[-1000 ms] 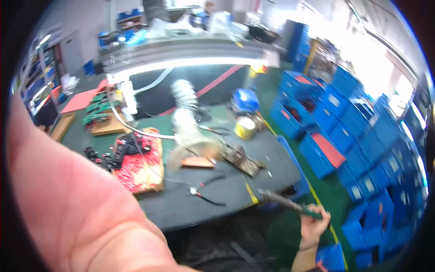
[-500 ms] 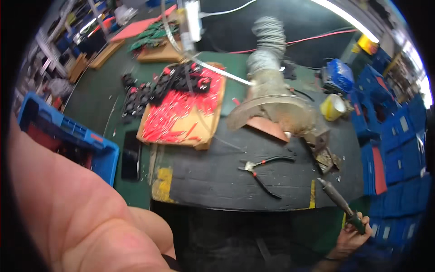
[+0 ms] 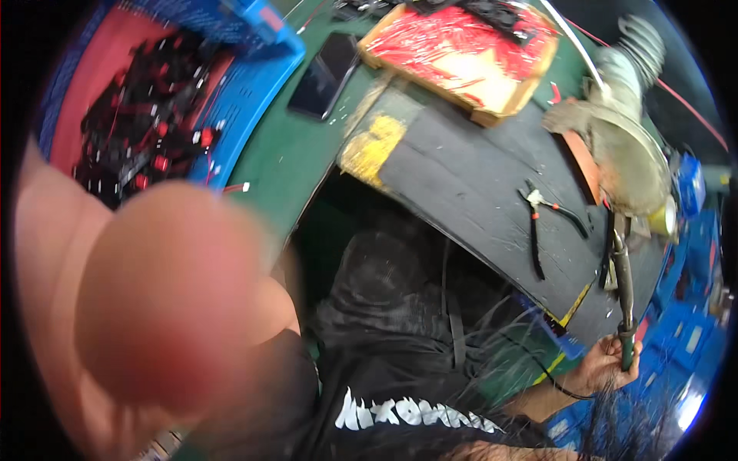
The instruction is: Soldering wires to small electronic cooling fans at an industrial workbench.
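Observation:
My right hand [image 3: 600, 367], at the lower right by the table's edge, is closed round the green handle of a soldering iron [image 3: 625, 288]. The iron's metal shaft points away from me, its tip beside the grimy fume hood [image 3: 615, 154]. Very close to the camera, my left hand [image 3: 165, 300] fills the lower left as a blurred mass; its fingers cannot be made out, nor whether it holds anything. Behind it stands a blue crate [image 3: 257, 92] with black parts [image 3: 146, 115] and red pieces inside. Diagonal cutting pliers [image 3: 538, 211] lie spread on the black mat, touched by neither hand.
A cardboard tray [image 3: 492, 115] holds many red wires [image 3: 430, 46], with black parts on top. Left of it lies a black phone [image 3: 326, 77]. A yellow-and-white roll [image 3: 663, 217] stands behind the hood. Blue bins [image 3: 680, 338] line the right side. A cord trails from the iron.
The view has swung down and left, showing more of the crate and my lap. My left hand has come nearer the camera and blurred. The soldering iron stays in my right hand, now more upright.

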Demonstrator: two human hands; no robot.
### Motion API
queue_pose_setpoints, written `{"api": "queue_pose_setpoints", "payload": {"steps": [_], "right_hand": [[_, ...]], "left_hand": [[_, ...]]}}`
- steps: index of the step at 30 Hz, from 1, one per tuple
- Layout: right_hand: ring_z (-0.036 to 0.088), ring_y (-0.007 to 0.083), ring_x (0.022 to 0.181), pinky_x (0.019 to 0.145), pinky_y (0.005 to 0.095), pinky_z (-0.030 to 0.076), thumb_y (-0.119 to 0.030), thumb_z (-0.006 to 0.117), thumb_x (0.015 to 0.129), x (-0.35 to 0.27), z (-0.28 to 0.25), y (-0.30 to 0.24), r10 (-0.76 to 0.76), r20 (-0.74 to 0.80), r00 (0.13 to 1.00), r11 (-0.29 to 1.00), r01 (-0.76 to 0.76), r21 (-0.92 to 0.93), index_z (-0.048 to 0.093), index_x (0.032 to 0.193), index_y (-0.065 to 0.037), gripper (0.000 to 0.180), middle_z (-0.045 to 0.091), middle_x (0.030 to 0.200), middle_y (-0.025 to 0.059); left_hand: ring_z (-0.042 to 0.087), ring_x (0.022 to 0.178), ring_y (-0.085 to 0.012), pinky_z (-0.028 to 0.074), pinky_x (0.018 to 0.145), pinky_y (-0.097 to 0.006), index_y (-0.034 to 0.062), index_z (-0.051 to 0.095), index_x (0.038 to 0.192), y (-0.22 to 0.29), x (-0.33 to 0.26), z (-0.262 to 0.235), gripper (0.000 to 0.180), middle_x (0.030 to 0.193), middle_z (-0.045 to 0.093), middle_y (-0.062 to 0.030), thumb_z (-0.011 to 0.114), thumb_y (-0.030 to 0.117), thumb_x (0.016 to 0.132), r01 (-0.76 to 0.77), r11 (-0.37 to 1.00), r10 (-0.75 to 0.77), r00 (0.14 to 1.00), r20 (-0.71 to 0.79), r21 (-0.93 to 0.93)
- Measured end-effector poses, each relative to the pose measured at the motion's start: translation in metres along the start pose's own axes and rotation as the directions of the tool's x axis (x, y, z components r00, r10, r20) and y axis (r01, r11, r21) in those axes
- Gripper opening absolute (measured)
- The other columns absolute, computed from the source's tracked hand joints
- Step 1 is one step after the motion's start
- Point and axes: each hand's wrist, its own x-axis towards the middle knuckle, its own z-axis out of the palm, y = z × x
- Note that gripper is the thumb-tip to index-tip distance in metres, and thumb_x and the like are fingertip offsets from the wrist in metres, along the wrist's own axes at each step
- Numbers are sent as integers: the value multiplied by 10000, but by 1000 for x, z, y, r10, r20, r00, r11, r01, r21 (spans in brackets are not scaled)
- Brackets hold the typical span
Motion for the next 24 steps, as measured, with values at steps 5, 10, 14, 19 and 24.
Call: {"api": "queue_pose_setpoints", "payload": {"steps": [5, 10, 14, 19, 24], "right_hand": [[567, 202, 696, 626, 284, 457, -259, 582, 947, 14, -19, 18, -43, -1, 999, 982, 42, 183, 578, 972, -65, 196, 637, 820, 101], [582, 205, 692, 614, 263, 452, -259, 583, 944, 18, -40, 30, -141, -191, 971, 988, 150, 34, 668, 1028, -5, 280, 653, 814, 111], [648, 242, 734, 669, 271, 500, -237, 574, 947, 13, -37, 31, -52, -18, 998, 990, 54, 132, 681, 1067, 29, 311, 704, 869, 137], [659, 258, 761, 737, 330, 535, -230, 590, 941, 4, -36, 26, 73, -94, 993, 932, -35, 360, 678, 1069, 37, 309, 716, 900, 127], [679, 279, 779, 700, 316, 543, -231, 595, 938, -11, -36, 29, -30, -116, 993, 967, 58, 247, 677, 1064, 33, 303, 721, 924, 134]], "left_hand": [[640, 1153, -290, 523, 970, -421, -51, 655, 1256, -15, -30, -79, 414, 1276, 656, -212, 701, -55, 844, 242, 835, -177, 969, -175, 494], [669, 1013, -282, 526, 908, -364, 57, 732, 1120, -51, -74, -134, 216, 1083, 708, -124, 678, 59, 912, 394, 275, -600, 783, -164, 877], [549, 1204, -321, 454, 1009, -460, 108, 643, 1280, -93, -91, -143, 484, 1296, 606, -95, 737, 101, 805, -109, 233, -472, 856, 210, 966], [540, 1236, -266, 328, 1126, -493, 138, 664, 1253, -168, -93, -136, 351, 1187, 654, -62, 533, 106, 929, -338, 150, -553, 750, 363, 929], [588, 1176, -243, 263, 1170, -529, 112, 688, 1139, -187, -85, -159, 275, 1130, 679, -92, 652, 90, 867, -192, 427, -662, 600, 450, 884]]}}
